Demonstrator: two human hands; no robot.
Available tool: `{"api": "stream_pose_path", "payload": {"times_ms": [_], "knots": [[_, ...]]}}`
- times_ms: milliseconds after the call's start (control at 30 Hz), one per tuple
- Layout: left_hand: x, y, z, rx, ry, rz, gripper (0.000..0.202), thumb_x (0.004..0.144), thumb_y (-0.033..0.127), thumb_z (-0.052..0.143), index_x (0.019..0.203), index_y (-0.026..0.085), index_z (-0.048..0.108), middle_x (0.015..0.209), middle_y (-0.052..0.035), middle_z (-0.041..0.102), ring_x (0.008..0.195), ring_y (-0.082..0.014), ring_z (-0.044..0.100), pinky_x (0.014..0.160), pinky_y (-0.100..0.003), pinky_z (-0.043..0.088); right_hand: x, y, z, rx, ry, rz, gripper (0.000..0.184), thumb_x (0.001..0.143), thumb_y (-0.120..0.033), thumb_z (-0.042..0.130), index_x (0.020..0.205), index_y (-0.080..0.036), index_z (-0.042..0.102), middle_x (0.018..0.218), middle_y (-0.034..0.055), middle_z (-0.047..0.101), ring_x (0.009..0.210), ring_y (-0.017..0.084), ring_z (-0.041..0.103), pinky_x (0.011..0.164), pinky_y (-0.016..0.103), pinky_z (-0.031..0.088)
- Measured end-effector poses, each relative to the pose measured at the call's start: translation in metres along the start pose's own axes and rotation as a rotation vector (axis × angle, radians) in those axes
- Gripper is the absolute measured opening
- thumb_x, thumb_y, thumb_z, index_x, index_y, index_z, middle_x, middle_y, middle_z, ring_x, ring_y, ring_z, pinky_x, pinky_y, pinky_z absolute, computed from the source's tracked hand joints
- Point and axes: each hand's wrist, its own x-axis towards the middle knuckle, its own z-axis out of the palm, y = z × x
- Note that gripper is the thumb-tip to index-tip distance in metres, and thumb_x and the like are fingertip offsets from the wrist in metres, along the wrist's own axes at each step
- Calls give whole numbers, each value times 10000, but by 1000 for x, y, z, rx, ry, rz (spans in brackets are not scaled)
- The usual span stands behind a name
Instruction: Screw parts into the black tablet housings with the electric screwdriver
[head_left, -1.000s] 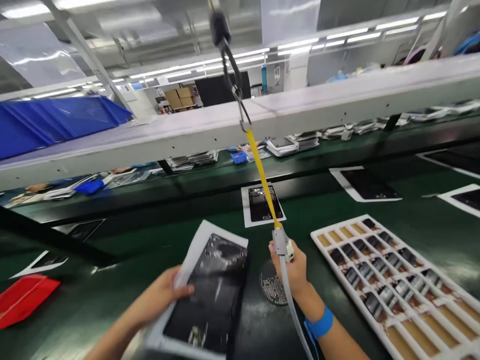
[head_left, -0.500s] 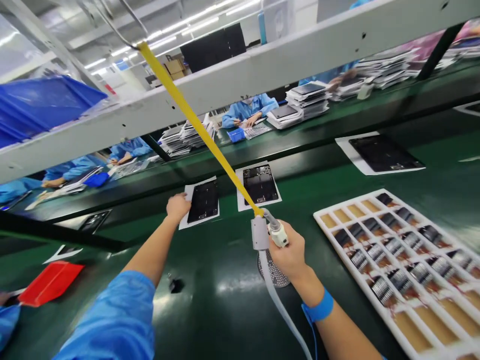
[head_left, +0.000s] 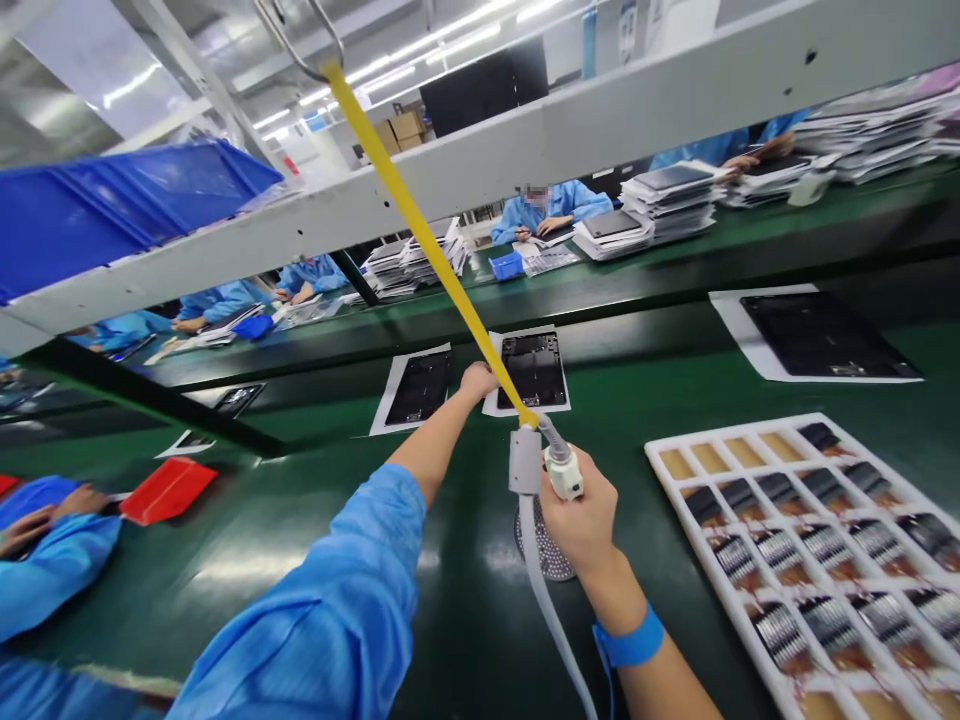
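My left hand (head_left: 478, 380) reaches forward, its fingers closed at the left edge of a white paper sheet (head_left: 491, 402). On that sheet lies a black tablet-like panel (head_left: 532, 368) with small parts along its edges. Left of it, a similar black panel (head_left: 418, 388) rests on its own sheet. My right hand (head_left: 581, 515) is wrapped round a whitish handheld tool (head_left: 563, 474), which joins a clear bent tube. A grey hose (head_left: 546, 590) with a grey sleeve hangs beside it from a yellow strap (head_left: 420, 225). Below is a perforated round plate (head_left: 553, 555), partly covered by the hand.
On the right stands a white compartment tray (head_left: 694, 530) with dark and silver parts. Another black panel (head_left: 825, 335) lies on paper behind it. A red bin (head_left: 169, 490) and a co-worker's arms (head_left: 56, 550) are at left. A shelf beam (head_left: 480, 130) crosses above.
My left hand has let go of the left panel's sheet and moved right to the middle one. My right hand keeps its grip on the tool. The view has shifted left.
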Motion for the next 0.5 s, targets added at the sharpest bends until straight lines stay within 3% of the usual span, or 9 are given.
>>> {"api": "stream_pose_path", "payload": {"times_ms": [100, 200, 300, 400, 500], "knots": [[-9, -2, -6, -134, 38, -10, 372, 967, 118, 964, 1300, 80, 802, 1357, -230, 848, 1312, -347, 814, 1056, -381, 648, 0, 1, 2, 13, -1, 15, 219, 1011, -288, 703, 1174, -267, 848, 1038, 69, 914, 889, 228, 888, 838, 323, 751], [-23, 4, -6, -319, 15, -61, 296, 1113, 269, 880, 1350, 117, 788, 1405, -162, 831, 1254, -277, 820, 1086, -434, 690, -2, 6, 0, 22, -2, -2, 220, 1008, -307, 732, 1178, -255, 862, 1027, 69, 915, 853, 223, 879, 805, 308, 732], [-41, 13, -4, -503, -107, -134, 264, 1122, 319, 894, 1254, 105, 814, 1223, -115, 856, 1082, -240, 848, 1008, -427, 737, -7, 15, -6, 2, -9, 55, 283, 1022, -458, 805, 1160, -222, 882, 972, 82, 907, 788, 232, 856, 789, 322, 715], [-56, 13, -5, -682, -224, -168, 192, 1021, 184, 949, 1126, 73, 833, 965, -101, 857, 929, -246, 866, 975, -436, 758, -10, 28, -14, -107, 12, 183, 560, 983, -709, 860, 1141, -173, 895, 951, 130, 897, 770, 269, 846, 757, 353, 688], [-73, -4, -16, -838, -276, -163, 206, 881, 48, 957, 1041, 45, 827, 868, -139, 858, 918, -307, 894, 1033, -484, 761, -6, 39, -23, -247, 51, 261, 786, 959, -902, 795, 1141, -143, 889, 903, 154, 865, 751, 303, 819, 725, 401, 640]]}}
